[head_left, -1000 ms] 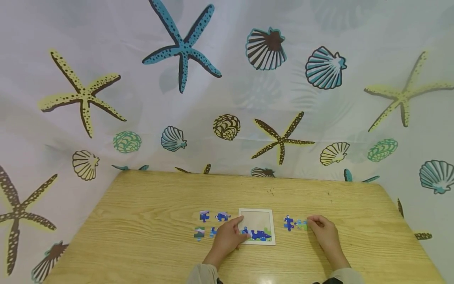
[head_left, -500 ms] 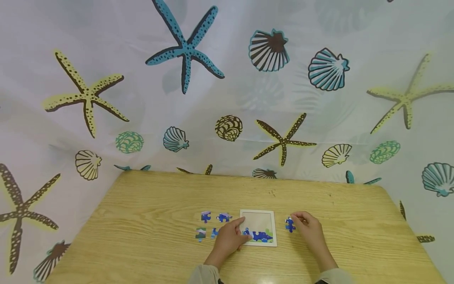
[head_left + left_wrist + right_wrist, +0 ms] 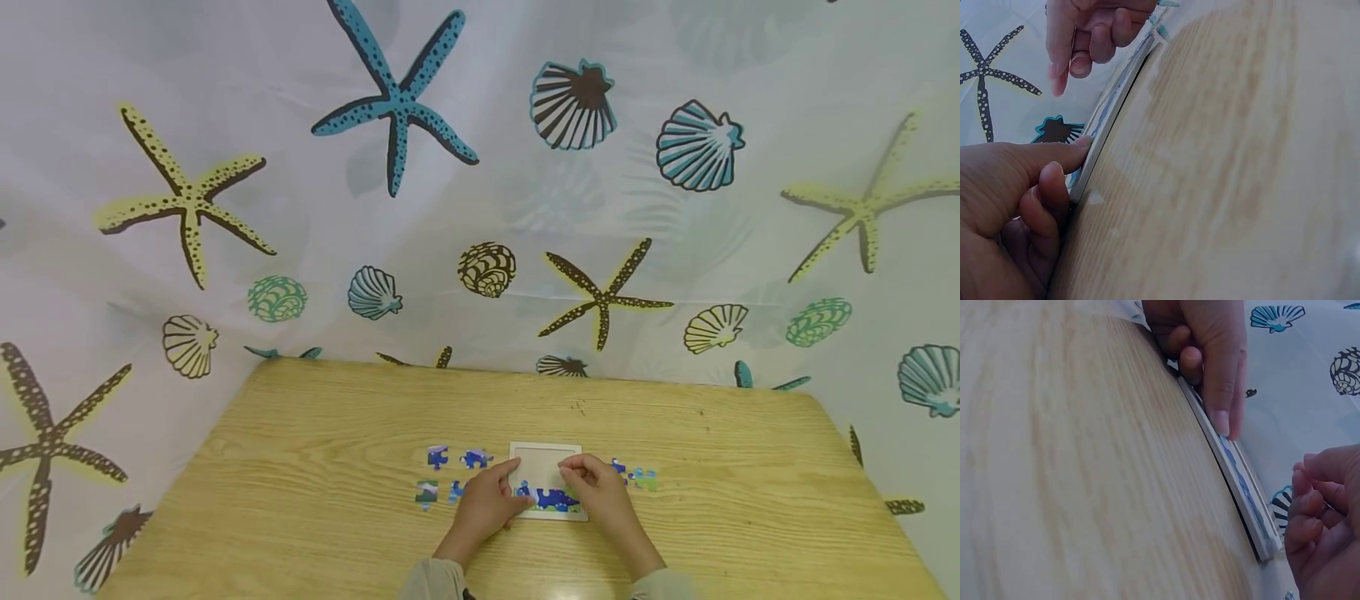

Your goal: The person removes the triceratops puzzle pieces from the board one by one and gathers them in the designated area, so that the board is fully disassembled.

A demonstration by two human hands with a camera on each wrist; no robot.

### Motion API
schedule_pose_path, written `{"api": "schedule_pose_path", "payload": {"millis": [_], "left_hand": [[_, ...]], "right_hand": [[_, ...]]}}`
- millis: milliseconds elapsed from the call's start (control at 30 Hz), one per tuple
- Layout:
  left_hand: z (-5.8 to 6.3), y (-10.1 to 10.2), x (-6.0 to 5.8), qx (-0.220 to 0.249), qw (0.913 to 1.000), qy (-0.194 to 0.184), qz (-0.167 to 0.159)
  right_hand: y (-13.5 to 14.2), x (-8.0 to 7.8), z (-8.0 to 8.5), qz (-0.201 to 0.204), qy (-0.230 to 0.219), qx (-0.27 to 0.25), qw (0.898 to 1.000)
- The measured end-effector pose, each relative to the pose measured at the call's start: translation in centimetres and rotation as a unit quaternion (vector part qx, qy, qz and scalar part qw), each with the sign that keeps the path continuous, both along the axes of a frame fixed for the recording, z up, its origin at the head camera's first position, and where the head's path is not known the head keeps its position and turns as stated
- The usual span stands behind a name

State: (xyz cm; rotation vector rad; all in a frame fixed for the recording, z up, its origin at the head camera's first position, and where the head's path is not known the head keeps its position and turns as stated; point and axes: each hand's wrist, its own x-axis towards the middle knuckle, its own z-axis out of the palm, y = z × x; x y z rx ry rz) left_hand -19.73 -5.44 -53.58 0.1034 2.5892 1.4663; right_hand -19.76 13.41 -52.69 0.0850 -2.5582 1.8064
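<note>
A white-rimmed puzzle tray (image 3: 549, 515) lies on the wooden table, with joined dark blue and green puzzle pieces (image 3: 551, 498) along its near side. My left hand (image 3: 483, 507) holds the tray at its left side, thumb on the near left corner and forefinger farther up the edge. Over the tray's right side, my right hand (image 3: 600, 492) has its thumb and fingertips pinched together. In the left wrist view a thin edge shows between the right hand's (image 3: 1094, 31) fingers, seemingly a puzzle piece seen side-on; its face is hidden.
Several loose pieces lie left of the tray, among them a blue piece (image 3: 437, 457) and a green-grey piece (image 3: 426, 493). To the right are a dark blue piece (image 3: 618, 467) and a blue-green piece (image 3: 645, 478). A patterned curtain (image 3: 420, 217) hangs behind the table.
My right hand has moved left from beside the loose pieces on the right to above the tray, uncovering the blue-green piece. My left hand stays at the tray.
</note>
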Motion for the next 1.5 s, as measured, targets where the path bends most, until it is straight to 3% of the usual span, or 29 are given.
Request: {"api": "schedule_pose_path", "payload": {"millis": [400,733,1133,1500], "left_hand": [[0.0,-0.1,0.0,0.003,0.9999,0.010,-0.012],[0.2,-0.6,-0.4,0.025,0.9987,-0.011,-0.043],[0.6,-1.1,-0.4,0.043,0.9955,-0.031,-0.078],[0.7,-1.1,-0.3,0.049,0.9954,-0.034,-0.075]], "right_hand": [[-2.2,0.3,-0.9,0.099,0.033,0.099,0.990],[-2.7,0.2,-0.3,0.102,0.051,0.148,0.982],[-3.4,0.3,0.4,0.099,0.024,0.225,0.969],[-3.7,0.5,0.7,0.085,-0.001,0.210,0.974]]}}
